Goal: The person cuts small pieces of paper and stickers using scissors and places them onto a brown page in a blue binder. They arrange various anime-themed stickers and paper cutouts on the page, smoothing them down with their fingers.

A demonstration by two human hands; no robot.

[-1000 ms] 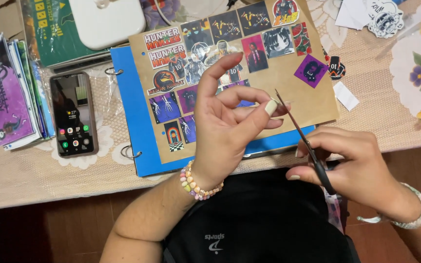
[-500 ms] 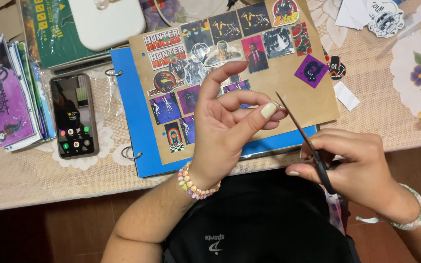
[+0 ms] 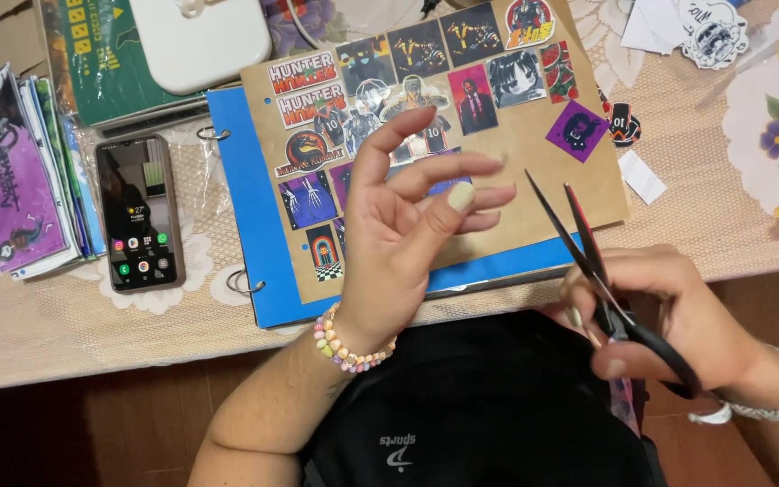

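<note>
My left hand point(image 3: 398, 243) is raised over the near edge of a brown sheet point(image 3: 516, 153) covered with several stickers. Its index finger points up, the other fingers are loosely spread, and the thumb rests against them; I see nothing in it. A bead bracelet point(image 3: 353, 347) circles that wrist. My right hand point(image 3: 678, 316) grips black-handled scissors point(image 3: 588, 257) just off the table's edge. The blades stand apart, pointing up toward the brown sheet's right corner. The sheet lies on a blue ring binder point(image 3: 245, 207).
A phone point(image 3: 139, 212) lies left of the binder, beside a stack of papers point(image 3: 29, 180). A white device point(image 3: 200, 36) sits on a green book point(image 3: 92, 63) at the back. Loose sticker cutouts point(image 3: 624, 124) and a white scrap point(image 3: 642, 176) lie right. Black fabric point(image 3: 480, 406) covers my lap.
My left hand has loosened from a pinch, its fingers now spread. The scissor blades, closed before, have opened.
</note>
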